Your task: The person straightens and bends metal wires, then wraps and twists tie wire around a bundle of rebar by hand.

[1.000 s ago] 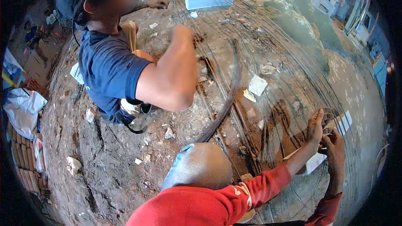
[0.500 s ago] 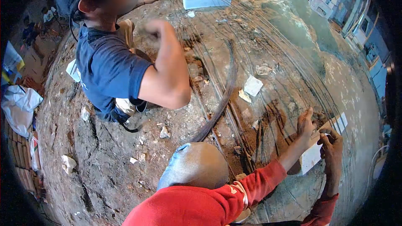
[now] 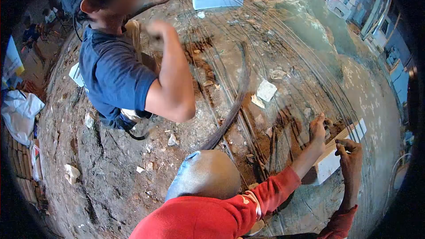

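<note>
My left hand is above the long dark rods, its fingers curled in and its thumb pointing up. What its fingers close on is hidden. Lower and to the right, my right hand bends its thumb and forefinger towards each other in a pinch; anything between them is too small to name. Both red sleeves reach in from the bottom edge. Under and beside my hands lies a pale block with a wood-coloured upper face. Several thin rods cross over its far end.
A person in a dark blue T-shirt squats at left, arms over the rods. A white block lies under the rods' far end. A dark bundle of thin wire curves across the stony ground. A pale mound rises at back right.
The other person's near elbow has shifted slightly left and down, and their far hand has lifted. My right finger and thumb have moved slightly; my left hand has dipped a little leftward.
</note>
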The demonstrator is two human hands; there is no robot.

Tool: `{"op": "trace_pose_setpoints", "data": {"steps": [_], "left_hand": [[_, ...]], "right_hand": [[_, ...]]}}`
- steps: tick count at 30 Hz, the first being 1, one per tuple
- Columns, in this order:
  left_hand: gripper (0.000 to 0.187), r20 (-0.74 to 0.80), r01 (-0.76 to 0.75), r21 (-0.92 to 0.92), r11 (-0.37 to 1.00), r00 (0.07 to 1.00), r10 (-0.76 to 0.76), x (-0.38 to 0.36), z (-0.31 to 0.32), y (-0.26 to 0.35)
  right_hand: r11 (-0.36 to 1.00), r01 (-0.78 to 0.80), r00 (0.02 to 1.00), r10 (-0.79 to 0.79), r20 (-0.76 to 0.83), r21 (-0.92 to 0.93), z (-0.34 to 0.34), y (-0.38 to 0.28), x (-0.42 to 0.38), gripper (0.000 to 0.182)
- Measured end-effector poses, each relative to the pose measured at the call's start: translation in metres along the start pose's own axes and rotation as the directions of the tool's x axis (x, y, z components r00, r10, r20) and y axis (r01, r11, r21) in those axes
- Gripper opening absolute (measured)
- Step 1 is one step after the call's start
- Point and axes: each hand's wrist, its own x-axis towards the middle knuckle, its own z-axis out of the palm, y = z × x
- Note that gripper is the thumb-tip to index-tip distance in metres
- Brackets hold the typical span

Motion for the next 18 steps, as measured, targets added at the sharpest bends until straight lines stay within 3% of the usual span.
{"op": "trace_pose_setpoints", "data": {"steps": [4,6,10,12,13,15,16,17,18], "left_hand": [[0.031,0.026,-0.055,0.058,0.997,0.998,0.054,0.001,-0.004,0.000],[0.031,0.040,-0.097,0.104,0.990,0.995,0.093,-0.003,-0.004,0.001],[0.031,0.058,-0.063,0.033,0.997,0.996,0.061,0.001,-0.008,-0.004],[0.031,0.058,-0.063,0.027,0.998,0.996,0.062,-0.001,-0.007,-0.001],[0.030,0.080,-0.050,0.036,0.998,0.996,0.047,-0.001,-0.007,0.001],[0.030,0.099,-0.036,0.044,0.998,0.995,0.031,0.006,-0.012,-0.002],[0.032,0.062,-0.014,0.103,0.995,0.998,0.008,0.020,-0.022,-0.010],[0.036,0.023,0.010,0.160,0.987,1.000,-0.014,0.029,-0.028,-0.015],[0.036,0.020,0.010,0.160,0.987,1.000,-0.014,0.027,-0.027,-0.015]], "right_hand": [[0.981,0.134,0.989,-0.141,-0.048,-0.137,0.000,-0.007,-0.004,0.016],[0.984,-0.151,0.987,0.155,0.041,-0.090,-0.003,-0.045,-0.008,0.015],[0.966,-0.238,0.964,0.248,0.093,-0.105,-0.004,-0.041,-0.005,0.014],[0.981,-0.024,0.999,0.015,-0.047,-0.195,0.001,-0.030,-0.006,0.011],[0.981,-0.023,0.999,0.014,-0.047,-0.195,-0.001,-0.027,-0.005,0.011],[0.911,0.263,0.933,-0.324,-0.156,-0.317,-0.010,-0.036,-0.002,0.011],[0.965,0.138,0.970,-0.177,-0.164,-0.221,-0.016,-0.065,-0.008,0.013],[0.989,0.126,0.978,-0.136,-0.156,-0.077,-0.020,-0.084,-0.014,0.015],[0.969,0.204,0.952,-0.229,-0.202,-0.138,-0.029,-0.091,-0.025,0.018]]}}
